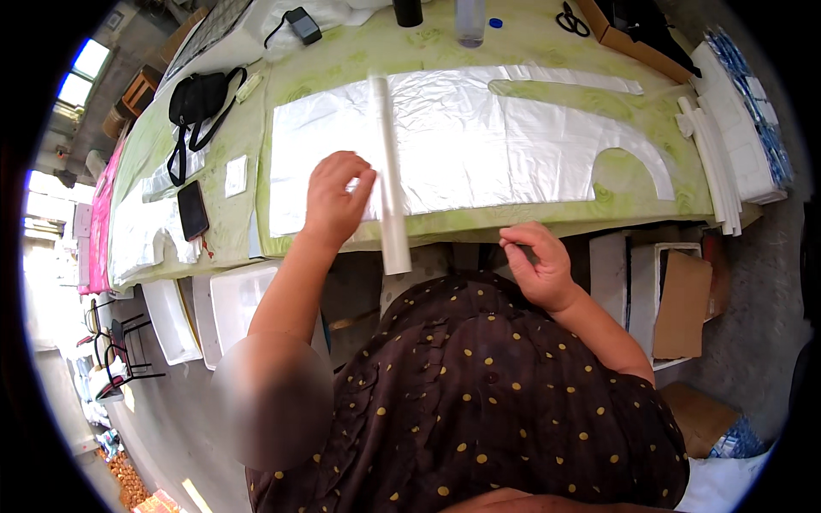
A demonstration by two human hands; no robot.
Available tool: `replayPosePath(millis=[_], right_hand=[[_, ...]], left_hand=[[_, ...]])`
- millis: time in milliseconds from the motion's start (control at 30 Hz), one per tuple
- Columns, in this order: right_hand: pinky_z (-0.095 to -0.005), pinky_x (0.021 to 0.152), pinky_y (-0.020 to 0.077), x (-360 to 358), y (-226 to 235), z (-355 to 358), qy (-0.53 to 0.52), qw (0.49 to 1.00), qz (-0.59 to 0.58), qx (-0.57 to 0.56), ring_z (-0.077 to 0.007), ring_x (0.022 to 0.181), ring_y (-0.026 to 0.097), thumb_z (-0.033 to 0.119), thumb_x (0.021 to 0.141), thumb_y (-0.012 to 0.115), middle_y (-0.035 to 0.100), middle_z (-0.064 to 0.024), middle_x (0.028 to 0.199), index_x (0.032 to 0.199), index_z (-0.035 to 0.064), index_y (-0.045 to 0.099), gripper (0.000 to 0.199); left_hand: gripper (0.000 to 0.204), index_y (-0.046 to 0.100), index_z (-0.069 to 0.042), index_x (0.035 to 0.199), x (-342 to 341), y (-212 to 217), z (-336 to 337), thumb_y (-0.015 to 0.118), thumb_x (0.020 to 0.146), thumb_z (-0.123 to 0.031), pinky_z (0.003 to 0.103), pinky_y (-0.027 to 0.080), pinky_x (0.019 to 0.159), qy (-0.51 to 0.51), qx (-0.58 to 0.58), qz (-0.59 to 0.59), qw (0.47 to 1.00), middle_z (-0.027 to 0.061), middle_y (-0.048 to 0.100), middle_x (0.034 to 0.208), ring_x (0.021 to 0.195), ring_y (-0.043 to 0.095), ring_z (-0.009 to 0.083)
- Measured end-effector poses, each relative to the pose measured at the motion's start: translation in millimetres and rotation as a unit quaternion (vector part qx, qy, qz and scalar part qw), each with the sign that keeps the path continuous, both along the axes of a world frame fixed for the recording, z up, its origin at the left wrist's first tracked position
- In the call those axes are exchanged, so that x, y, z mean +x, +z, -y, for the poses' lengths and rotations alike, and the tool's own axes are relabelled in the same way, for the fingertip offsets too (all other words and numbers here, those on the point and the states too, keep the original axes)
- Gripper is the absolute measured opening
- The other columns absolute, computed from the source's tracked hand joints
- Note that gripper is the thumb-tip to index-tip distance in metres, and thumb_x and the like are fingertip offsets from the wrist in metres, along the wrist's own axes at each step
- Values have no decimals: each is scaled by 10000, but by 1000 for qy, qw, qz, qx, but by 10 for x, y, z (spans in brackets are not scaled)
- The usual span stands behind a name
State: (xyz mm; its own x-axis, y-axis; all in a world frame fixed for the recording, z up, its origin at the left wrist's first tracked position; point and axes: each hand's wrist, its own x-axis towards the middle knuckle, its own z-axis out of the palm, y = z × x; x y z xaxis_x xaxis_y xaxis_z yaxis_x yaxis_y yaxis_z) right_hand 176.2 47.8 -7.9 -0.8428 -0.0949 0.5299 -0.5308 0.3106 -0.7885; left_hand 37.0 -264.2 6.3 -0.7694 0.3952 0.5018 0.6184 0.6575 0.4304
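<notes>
A thin, shiny white plastic sheet, shaped like an apron with narrow strap-like ends at the right, lies spread over the table. Across its left part runs a long pale tube, slightly blurred, whose near end juts past the table's front edge. My left hand is just left of the tube, above the sheet, with curled fingers; whether it touches the tube is unclear. At the front edge, right of the tube, my right hand has thumb and forefinger brought together. Anything in either hand's fingers is hidden or too small to see.
A black phone and black bag lie at left. Scissors, a clear bottle and a cardboard box stand or lie at the back. White rolls lean at the right edge. White bins are below the table.
</notes>
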Motion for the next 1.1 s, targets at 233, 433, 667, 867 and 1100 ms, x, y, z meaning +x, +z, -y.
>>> replayPosePath(millis=[233, 433, 667, 867, 1100], right_hand=[[-307, 728, 513, 67, -166, -26, 68, 995, 68, -1, -228, 802, 647, -38, 870, 652, 674, -104, 910, 1032, 10, 677, 171], [-303, 737, 515, 84, -303, -60, 62, 989, 127, -35, -225, 817, 648, -34, 875, 645, 675, -109, 925, 1021, 7, 682, 157], [-292, 753, 517, 61, -221, 10, 90, 991, 97, 1, -204, 832, 653, -34, 880, 638, 678, -100, 939, 1022, 2, 682, 153], [-284, 759, 513, 143, -273, -68, 50, 989, 141, -17, -193, 832, 651, -35, 883, 627, 674, -97, 928, 1035, 4, 683, 166], [-275, 783, 513, 94, -254, 18, 43, 985, 168, -16, -172, 856, 650, -10, 910, 611, 672, -98, 931, 1033, 15, 685, 146]], left_hand=[[268, 672, -103, 1089, 366, 92, 128, 708, 836, -184, 405, 445, 1031, 91, -118, 62, 987, 100, 628, 1254, 1206, 557, 324], [466, 564, -97, 1308, 233, 115, 724, 642, 853, -162, 429, 345, 1136, 293, -135, 58, 945, 165, 518, 1399, 1348, 423, 351], [840, 311, -95, 1552, -45, -191, 691, 659, 883, -465, 442, 261, 1197, 349, -168, 217, 896, 182, 262, 1618, 1478, 276, 364], [952, 283, -87, 1559, -182, -54, 1255, 716, 803, -469, 459, 395, 1105, 426, -220, 296, 826, 236, 406, 1527, 1405, 417, 361], [537, 469, -36, 1381, -108, -4, 1193, 585, 904, -255, 375, 527, 926, 253, 287, 428, 819, 163, 659, 1094, 1000, 662, 300]])
